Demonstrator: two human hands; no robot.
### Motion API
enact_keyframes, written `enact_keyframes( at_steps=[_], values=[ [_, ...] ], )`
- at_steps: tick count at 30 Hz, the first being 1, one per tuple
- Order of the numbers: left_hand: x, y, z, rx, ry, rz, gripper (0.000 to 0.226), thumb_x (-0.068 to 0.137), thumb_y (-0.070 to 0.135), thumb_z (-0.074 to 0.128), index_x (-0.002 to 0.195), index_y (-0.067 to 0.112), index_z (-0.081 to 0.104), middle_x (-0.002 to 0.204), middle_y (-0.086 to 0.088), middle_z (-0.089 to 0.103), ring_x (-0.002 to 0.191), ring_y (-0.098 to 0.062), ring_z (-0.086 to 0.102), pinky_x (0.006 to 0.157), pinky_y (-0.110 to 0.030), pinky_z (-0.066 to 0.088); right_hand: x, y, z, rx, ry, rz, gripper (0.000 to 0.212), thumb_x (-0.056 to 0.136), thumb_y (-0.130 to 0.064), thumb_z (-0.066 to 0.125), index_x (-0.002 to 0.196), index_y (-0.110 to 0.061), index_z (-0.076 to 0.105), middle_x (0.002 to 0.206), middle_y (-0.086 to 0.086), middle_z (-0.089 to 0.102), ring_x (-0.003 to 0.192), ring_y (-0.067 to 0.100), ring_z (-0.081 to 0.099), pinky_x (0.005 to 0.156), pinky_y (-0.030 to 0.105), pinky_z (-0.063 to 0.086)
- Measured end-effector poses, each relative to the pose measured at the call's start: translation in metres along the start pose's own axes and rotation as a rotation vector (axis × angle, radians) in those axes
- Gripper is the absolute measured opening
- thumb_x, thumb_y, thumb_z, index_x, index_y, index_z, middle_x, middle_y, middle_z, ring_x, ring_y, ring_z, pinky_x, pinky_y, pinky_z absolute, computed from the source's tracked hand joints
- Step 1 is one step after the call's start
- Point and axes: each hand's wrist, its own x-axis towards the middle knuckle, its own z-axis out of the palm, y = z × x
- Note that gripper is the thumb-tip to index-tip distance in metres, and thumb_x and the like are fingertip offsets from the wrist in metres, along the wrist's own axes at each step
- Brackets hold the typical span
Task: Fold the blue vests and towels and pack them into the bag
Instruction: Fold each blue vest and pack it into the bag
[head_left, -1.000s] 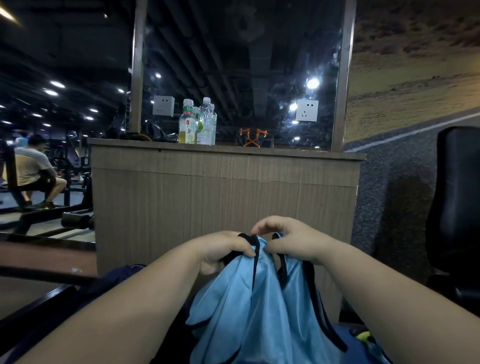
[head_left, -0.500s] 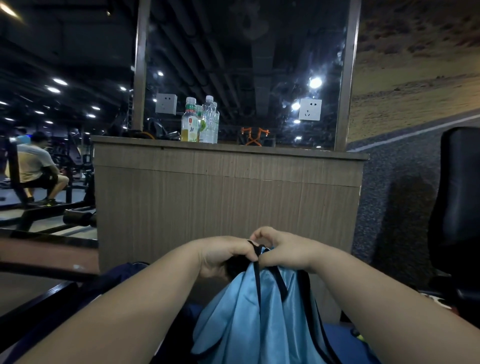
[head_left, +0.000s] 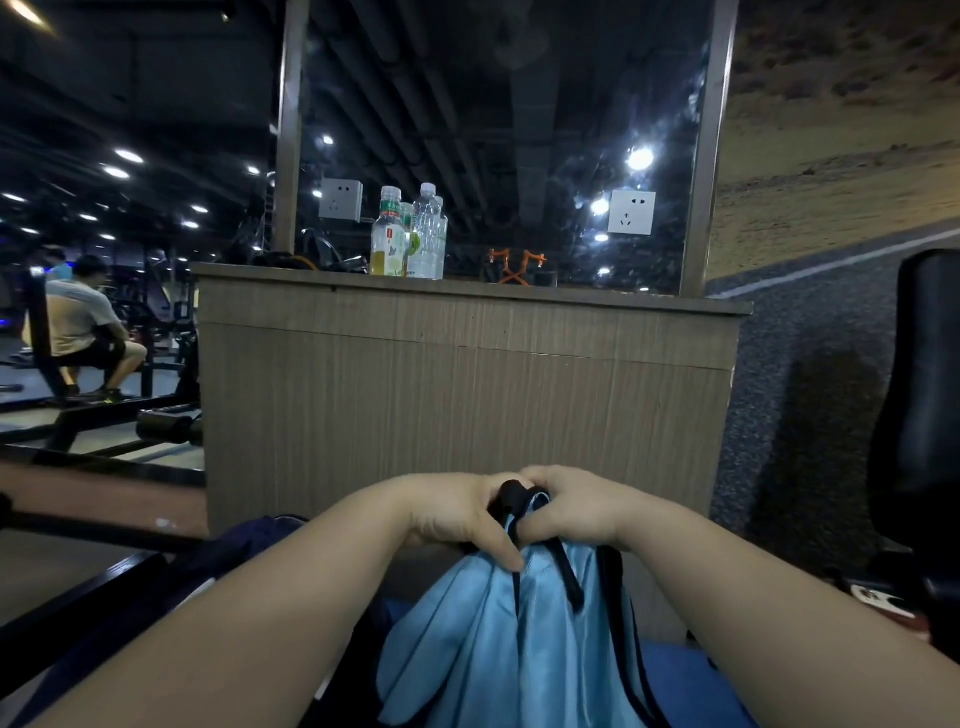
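A light blue vest (head_left: 498, 639) with black trim hangs down in front of me, low in the middle of the view. My left hand (head_left: 457, 514) and my right hand (head_left: 574, 506) touch each other at its top and both pinch the black shoulder straps, bunched together between them. The vest's lower part runs out of the frame. A dark navy cloth or bag (head_left: 244, 540) lies to the left under my left forearm; which it is I cannot tell.
A wooden counter (head_left: 467, 384) stands close ahead, with drink bottles (head_left: 410, 234) on its top and a mirror panel behind. A black padded seat (head_left: 924, 395) is at the right. Gym benches and a seated person (head_left: 83, 322) are at the left.
My hands have drawn together and sunk lower, so the vest's two straps are now gathered into one bunch. The view has tilted slightly upward.
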Motion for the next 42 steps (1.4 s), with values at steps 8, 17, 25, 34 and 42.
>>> enact_keyframes(
  at_steps=[8,17,25,34,42],
  values=[
    [0.011,-0.011,0.005,0.100,0.491,0.009,0.087,0.060,0.031,0.092,0.122,0.027,0.031,0.113,-0.003,0.060,0.101,-0.020,0.062,0.085,-0.034,0.054,0.006,0.002,-0.005,-0.173,0.284,0.098,0.027,0.064,-0.045,0.066,0.080,-0.024,0.069,0.073,-0.003,0.070,0.074,0.016,0.068,0.065,0.032,0.052],
    [0.023,-0.018,0.015,0.250,0.661,-0.050,0.059,0.081,0.020,0.067,0.127,0.022,0.032,0.075,0.003,0.051,0.059,-0.007,0.049,0.047,-0.017,0.035,0.005,-0.002,-0.008,-0.234,0.393,0.139,0.042,0.058,-0.064,0.071,0.080,-0.028,0.068,0.069,-0.009,0.065,0.071,0.010,0.065,0.058,0.027,0.046],
    [0.007,-0.023,0.004,0.379,0.437,-0.188,0.024,0.077,0.011,0.055,0.095,0.025,0.062,0.090,0.005,0.066,0.080,-0.012,0.063,0.066,-0.024,0.050,0.004,0.011,-0.012,-0.222,0.436,0.188,0.045,0.064,-0.067,0.067,0.082,-0.026,0.069,0.079,-0.007,0.070,0.077,0.010,0.065,0.073,0.031,0.053],
    [0.005,-0.054,-0.003,-0.221,0.508,-0.211,0.019,0.068,-0.001,0.050,0.073,0.011,0.063,0.075,-0.014,0.058,0.071,-0.025,0.055,0.062,-0.028,0.044,0.003,0.028,-0.018,-0.141,0.439,0.289,0.049,0.071,-0.064,0.067,0.081,-0.016,0.070,0.076,-0.001,0.069,0.074,0.016,0.066,0.066,0.031,0.050],
    [0.016,-0.072,0.001,-0.503,0.592,-0.213,0.014,0.090,0.006,0.060,0.077,0.006,0.065,0.071,-0.014,0.069,0.063,-0.026,0.066,0.066,-0.033,0.053,0.013,0.058,-0.018,-0.114,0.405,0.444,0.052,0.073,-0.063,0.069,0.079,-0.012,0.061,0.078,0.002,0.064,0.071,0.018,0.062,0.059,0.028,0.045]
  ],
)
